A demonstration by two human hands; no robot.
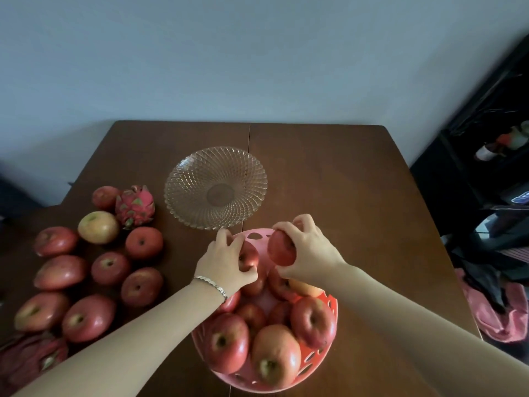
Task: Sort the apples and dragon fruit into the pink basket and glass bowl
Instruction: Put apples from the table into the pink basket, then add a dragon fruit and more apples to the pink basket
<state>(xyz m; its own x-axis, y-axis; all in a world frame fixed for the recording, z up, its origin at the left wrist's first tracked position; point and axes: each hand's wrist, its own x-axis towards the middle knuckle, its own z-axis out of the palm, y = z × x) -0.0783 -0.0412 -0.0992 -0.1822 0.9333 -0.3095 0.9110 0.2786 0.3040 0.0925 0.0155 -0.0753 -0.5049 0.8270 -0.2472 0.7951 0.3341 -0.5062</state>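
Grip on both sides: your left hand (221, 262) clamps the left apple (249, 257) at 11 o'clock of the pink basket (261, 232); your right hand (310, 250) clamps the right apple (282, 252), long axis 12-to-6.

Plain pale wall (257, 53) behind brown wood table (357, 196) — dark cluttered shelving (486, 138) at rt.

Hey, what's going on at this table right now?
A person is sorting fruit. The left grip holds one apple and the right grip another apple, both at the far side of the pink basket, which is piled with apples. The glass bowl holds nothing. More apples and dragon fruit lie on the table's left.
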